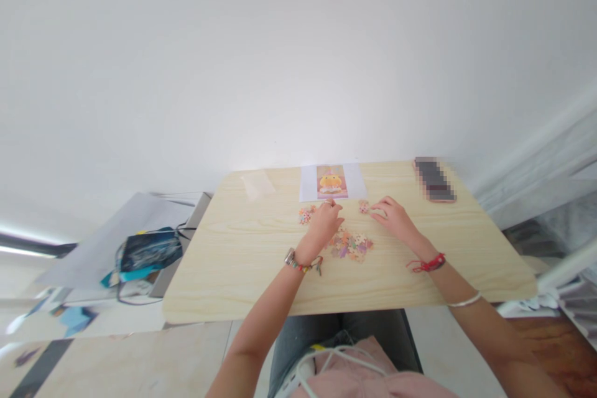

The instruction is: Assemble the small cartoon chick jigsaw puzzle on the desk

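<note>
Jigsaw puzzle pieces lie in a loose heap on the wooden table. My left hand hovers over the heap's left side, its thumb and curled fingers apart at the tips, with nothing visible between them. Partly behind this hand is a smaller cluster of pieces. My right hand is to the right of a little group of pieces. Its thumb and forefinger come close together around what looks like a small puzzle piece. Beyond both hands lies a white sheet with a printed yellow cartoon picture.
A phone-shaped, pixelated object lies at the table's back right. Near the back left is a translucent plastic sheet or bag. A white wall rises behind the table. To the left sits a dark blue bag with cables.
</note>
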`<state>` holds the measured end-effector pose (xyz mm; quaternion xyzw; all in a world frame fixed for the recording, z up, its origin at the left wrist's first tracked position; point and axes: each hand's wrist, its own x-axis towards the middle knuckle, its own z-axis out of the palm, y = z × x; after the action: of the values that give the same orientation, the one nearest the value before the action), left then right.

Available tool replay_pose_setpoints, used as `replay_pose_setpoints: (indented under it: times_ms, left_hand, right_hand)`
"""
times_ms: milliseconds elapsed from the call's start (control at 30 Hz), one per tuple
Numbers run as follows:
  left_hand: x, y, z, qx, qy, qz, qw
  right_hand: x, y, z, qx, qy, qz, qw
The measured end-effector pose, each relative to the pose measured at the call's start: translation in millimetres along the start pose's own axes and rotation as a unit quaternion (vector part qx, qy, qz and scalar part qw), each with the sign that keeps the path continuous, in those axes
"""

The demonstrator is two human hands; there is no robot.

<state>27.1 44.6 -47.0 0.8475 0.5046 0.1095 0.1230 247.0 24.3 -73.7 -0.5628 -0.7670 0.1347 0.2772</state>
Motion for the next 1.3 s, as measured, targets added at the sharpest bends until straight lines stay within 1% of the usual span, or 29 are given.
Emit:
replay_pose_setpoints:
  times_ms: [67, 133, 200, 267, 367, 533, 667, 767, 867, 1000, 1067, 1133, 1200, 1300]
  left_hand:
    - [-17.4, -12.0, -5.1, -0.012, -0.003, -0.040, 0.999]
    - [-29.9, -20.2, -7.9, -0.019, -0.001, -0.059, 0.998]
    - [-36.1, -23.2, -8.3, -0.023, -0.002, -0.068, 0.997]
    - [-36.9, -21.3, -7.2, -0.025, -0.007, -0.067, 0.997]
    - [-32.3, -14.4, -4.3, -0.021, -0.016, -0.048, 0.999]
    - [-23.1, -6.5, 0.6, 0.009, -0.034, -0.013, 0.999]
    - [-20.2, -6.1, 3.5, 0.030, -0.042, -0.011, 0.999]
    - [-19.0, -6.8, 5.3, 0.025, -0.038, -0.014, 0.999]
    - [-18.5, -6.3, 6.3, 0.019, -0.015, -0.021, 0.999]
    - [-21.8, -2.6, 4.2, 0.028, 0.045, -0.019, 0.998]
    - [-24.5, -0.3, 2.0, 0.034, 0.065, -0.010, 0.997]
    - [-26.6, 1.2, 0.0, 0.037, 0.074, -0.002, 0.997]
    - [-27.4, 1.3, -1.5, 0.037, 0.076, -0.001, 0.996]
    - [-27.4, -0.6, -2.1, 0.036, 0.076, -0.001, 0.996]
  right_hand:
    - [-6.4, -10.5, 0.3, 0.014, -0.022, -0.027, 0.999]
    - [-7.4, -22.7, 3.7, 0.023, -0.054, -0.062, 0.996]
    - [-2.3, -34.5, 9.8, 0.015, -0.088, -0.086, 0.992]
    - [6.8, -44.4, 16.8, -0.007, -0.118, -0.094, 0.989]
    - [20.9, -54.5, 25.1, -0.051, -0.156, -0.101, 0.981]
    - [31.8, -61.0, 29.4, -0.109, -0.199, -0.144, 0.963]
    - [31.7, -59.5, 30.2, -0.135, -0.191, -0.180, 0.955]
    - [30.9, -55.9, 32.3, -0.115, -0.177, -0.176, 0.962]
    - [31.7, -53.2, 34.5, -0.042, -0.140, -0.135, 0.980]
    - [35.3, -53.7, 34.0, 0.059, -0.085, -0.060, 0.993]
    - [36.7, -54.9, 32.5, 0.097, -0.086, -0.019, 0.991]
    - [36.4, -56.4, 30.5, 0.127, -0.095, 0.007, 0.987]
    - [33.7, -58.0, 28.2, 0.141, -0.081, 0.007, 0.987]
    - [26.7, -60.1, 24.4, 0.127, -0.047, -0.040, 0.990]
